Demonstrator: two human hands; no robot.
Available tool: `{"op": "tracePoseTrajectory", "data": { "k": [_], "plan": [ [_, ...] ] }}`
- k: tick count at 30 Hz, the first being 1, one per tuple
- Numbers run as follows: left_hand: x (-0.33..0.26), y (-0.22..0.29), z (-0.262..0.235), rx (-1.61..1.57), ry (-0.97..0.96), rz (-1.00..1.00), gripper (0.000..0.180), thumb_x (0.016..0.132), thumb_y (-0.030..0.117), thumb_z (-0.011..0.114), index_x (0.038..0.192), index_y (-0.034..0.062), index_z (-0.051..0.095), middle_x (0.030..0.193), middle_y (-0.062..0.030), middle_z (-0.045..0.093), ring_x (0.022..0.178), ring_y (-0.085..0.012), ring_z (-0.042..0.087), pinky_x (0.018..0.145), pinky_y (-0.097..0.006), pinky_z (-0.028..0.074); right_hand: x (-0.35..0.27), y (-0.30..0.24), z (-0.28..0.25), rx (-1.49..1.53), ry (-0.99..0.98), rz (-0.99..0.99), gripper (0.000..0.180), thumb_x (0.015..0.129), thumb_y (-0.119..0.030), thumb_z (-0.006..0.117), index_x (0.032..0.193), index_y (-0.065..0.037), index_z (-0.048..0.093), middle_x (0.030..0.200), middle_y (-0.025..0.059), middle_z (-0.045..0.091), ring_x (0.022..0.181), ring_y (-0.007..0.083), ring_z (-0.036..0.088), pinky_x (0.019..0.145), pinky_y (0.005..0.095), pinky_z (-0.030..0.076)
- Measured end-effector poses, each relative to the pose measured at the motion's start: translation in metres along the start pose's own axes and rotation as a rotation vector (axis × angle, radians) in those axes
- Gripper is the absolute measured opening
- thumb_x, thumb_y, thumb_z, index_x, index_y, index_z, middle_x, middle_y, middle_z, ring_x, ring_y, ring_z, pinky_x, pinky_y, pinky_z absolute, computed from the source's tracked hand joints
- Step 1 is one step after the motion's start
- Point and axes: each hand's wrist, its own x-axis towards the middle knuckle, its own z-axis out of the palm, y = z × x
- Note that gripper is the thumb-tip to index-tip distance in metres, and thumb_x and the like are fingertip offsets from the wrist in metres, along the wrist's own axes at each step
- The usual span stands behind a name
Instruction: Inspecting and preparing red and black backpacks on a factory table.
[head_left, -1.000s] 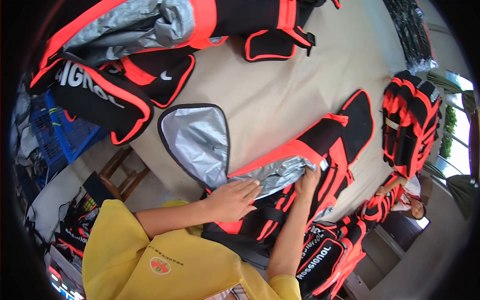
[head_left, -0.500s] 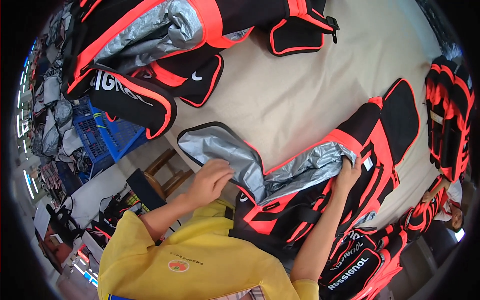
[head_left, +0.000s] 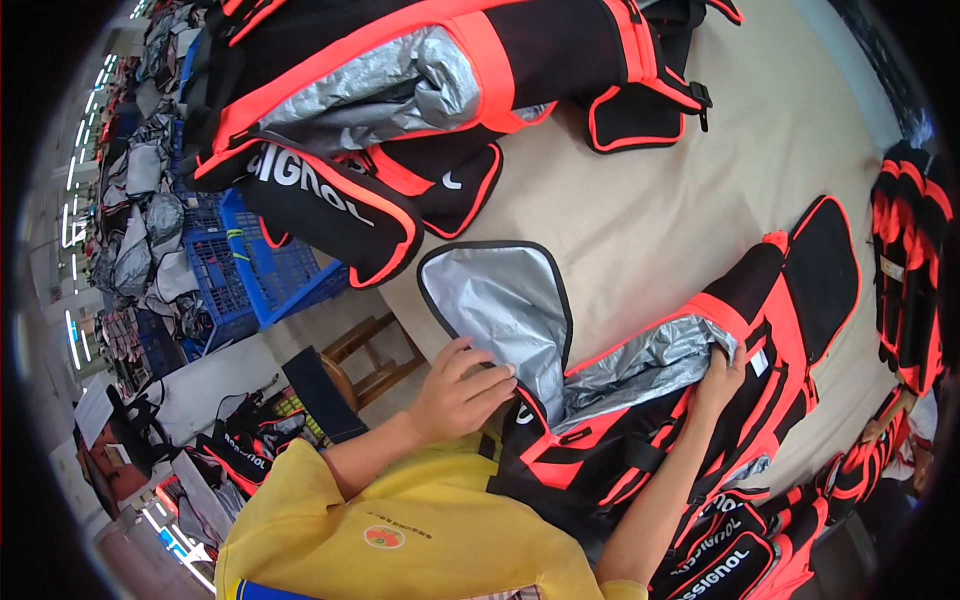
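Having shifted leftward, the left hand [head_left: 462,392] is pinching the silver-lined flap [head_left: 500,310], while the right hand [head_left: 722,372] is gripping the bag's [head_left: 690,420] far lining, holding the opening spread.

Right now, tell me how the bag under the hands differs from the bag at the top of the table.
The near bag has its silver-lined flap thrown open, with the left hand and right hand on it. The far bag lies untouched and shows only a strip of lining. Both are black and orange-red with silver lining.

Black-orange bag [head_left: 700,400] on table edge, silver-lined flap [head_left: 500,310] open.
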Motion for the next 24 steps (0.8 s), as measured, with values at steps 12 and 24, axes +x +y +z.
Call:
{"op": "tracePoseTrajectory", "data": {
  "k": [12,24],
  "plan": [
    [0.015,0.002,0.008,0.058,0.047,0.049,0.019,0.084,0.018,0.08,0.102,0.0125,0.078,0.118,-0.0016,0.071,0.128,-0.031,0.06,0.117,-0.057,0.043,-0.005,-0.002,0.001,-0.015,-0.005,-0.045,0.03,0.093,0.004,0.058,0.121,0.002,0.069,0.107,0.0023,0.071,0.097,0.0118,0.064,0.092,0.0264,0.05],
    [0.031,0.003,0.014,-0.052,0.019,0.067,0.02,0.082,0.014,0.082,0.101,0.008,0.079,0.112,-0.0052,0.073,0.126,-0.0351,0.061,0.116,-0.064,0.038,-0.04,-0.06,-0.021,-0.239,-0.1,-0.114,0.048,0.102,-0.016,0.074,0.143,0.004,0.061,0.127,0.0153,0.074,0.116,0.0199,0.07,0.098,0.0322,0.054]
  ]
}}
